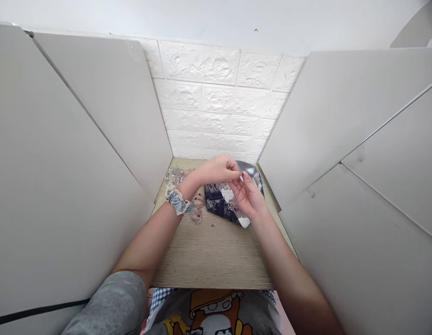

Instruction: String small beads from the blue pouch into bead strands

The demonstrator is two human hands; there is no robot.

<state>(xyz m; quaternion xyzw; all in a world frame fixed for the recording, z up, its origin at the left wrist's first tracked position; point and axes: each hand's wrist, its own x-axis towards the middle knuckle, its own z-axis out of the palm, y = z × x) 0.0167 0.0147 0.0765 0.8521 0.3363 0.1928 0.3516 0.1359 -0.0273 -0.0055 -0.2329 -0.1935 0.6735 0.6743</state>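
Prob. part-done: beaded strands (179, 174) lie on desk (216, 260) to the L, loose-looking beads (232, 204) left on blue/silver wrapper (220, 208) under hands. L hand (217, 170): thumb + index nearly meeting in pinch; R hand (249, 193): thumb raised nr L fingertips, other fingers half-curled. Can't tell if either grips smth, too small. Count: 2 hands, 1 wrapper, 1 scrunchie (178, 201) on L wrist, 1 tiny bit (212, 225) nr desk middle; strands several, beads many, exact nos. unclear.
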